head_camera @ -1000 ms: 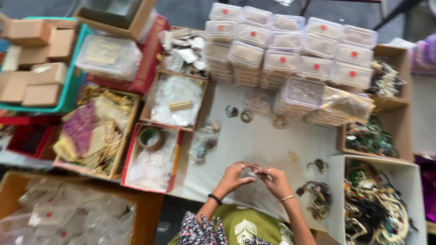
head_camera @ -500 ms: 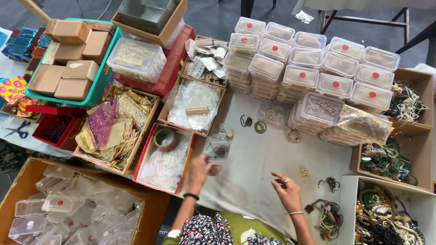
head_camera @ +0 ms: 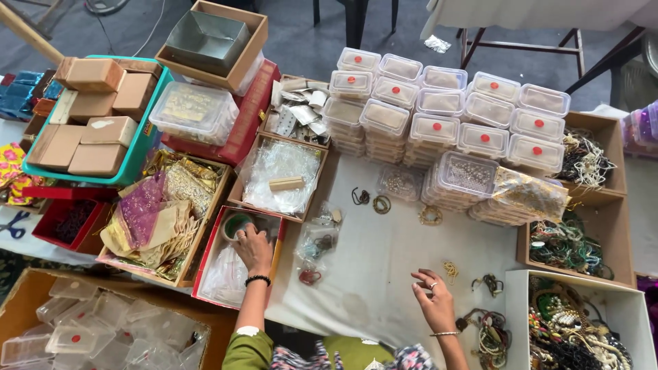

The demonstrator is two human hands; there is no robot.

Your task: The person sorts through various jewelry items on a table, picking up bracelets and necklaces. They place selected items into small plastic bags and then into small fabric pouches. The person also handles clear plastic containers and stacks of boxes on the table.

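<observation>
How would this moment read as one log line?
left hand: inside red box, beside tape roll | right hand: over white cloth

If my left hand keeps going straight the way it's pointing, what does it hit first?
Most likely the roll of tape at the far end of the red box; the left hand points up-left toward it, already touching or nearly so.

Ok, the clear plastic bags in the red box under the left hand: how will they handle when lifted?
The clear plastic bags look thin and crumpled, so probably floppy, light and slippery. The left hand rests on them inside the red box; several may cling together.
</observation>
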